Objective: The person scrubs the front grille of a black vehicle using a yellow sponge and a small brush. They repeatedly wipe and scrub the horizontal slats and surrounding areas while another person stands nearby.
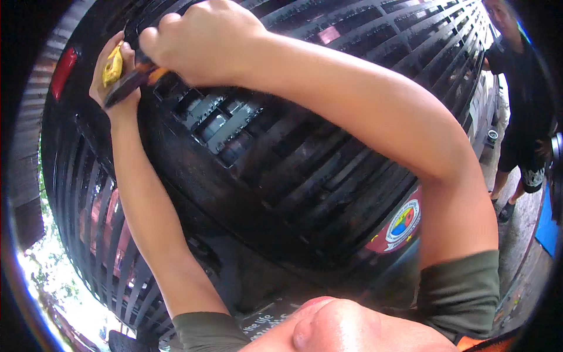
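At upper left, my left hand [103,72] is raised against a large black slatted panel [272,176]. It grips a yellow object [113,67] whose kind I cannot make out. My right hand [206,44] is closed beside it on a tool [127,86] with a dark, blurred end and an orange part. The dark end crosses in front of my left wrist; whether they touch is unclear. Much of the tool's grip is hidden by my right fist. Below my right wrist is a lattice section [228,123] of the panel with openings.
A red lamp or reflector [64,74] sits on the panel's left edge. A round colored seal [402,224] is fixed lower right. Another person [517,97] in dark clothing stands at far right, near a blue sheet [545,220]. Corrugated metal sheeting [33,101] runs along the left.
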The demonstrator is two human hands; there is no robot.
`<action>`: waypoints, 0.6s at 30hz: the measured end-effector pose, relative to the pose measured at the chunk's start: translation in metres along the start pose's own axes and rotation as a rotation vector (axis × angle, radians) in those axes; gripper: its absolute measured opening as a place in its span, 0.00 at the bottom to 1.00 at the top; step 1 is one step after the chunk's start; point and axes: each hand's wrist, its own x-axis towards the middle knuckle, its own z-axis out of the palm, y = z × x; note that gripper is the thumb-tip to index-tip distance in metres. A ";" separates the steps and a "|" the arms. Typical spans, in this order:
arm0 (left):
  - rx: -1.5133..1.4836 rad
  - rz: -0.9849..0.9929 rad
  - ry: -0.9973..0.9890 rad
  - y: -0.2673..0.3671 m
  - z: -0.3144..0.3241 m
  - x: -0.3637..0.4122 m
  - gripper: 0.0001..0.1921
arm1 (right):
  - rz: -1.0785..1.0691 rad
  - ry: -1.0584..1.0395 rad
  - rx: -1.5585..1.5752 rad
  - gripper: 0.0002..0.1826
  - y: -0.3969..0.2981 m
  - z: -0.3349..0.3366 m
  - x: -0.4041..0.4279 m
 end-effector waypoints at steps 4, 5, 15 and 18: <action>-0.290 -0.259 -0.044 0.002 -0.004 -0.006 0.12 | -0.232 0.069 0.014 0.15 -0.003 -0.001 -0.002; -0.209 -0.156 -0.018 0.000 -0.002 -0.005 0.12 | -0.047 -0.017 0.014 0.16 -0.002 0.001 0.000; 0.032 -0.097 0.014 -0.005 0.000 0.001 0.13 | -0.104 -0.057 0.057 0.22 0.013 -0.003 -0.011; 0.079 -0.088 -0.015 -0.005 0.001 0.001 0.12 | -0.396 0.167 0.071 0.21 0.017 0.002 -0.015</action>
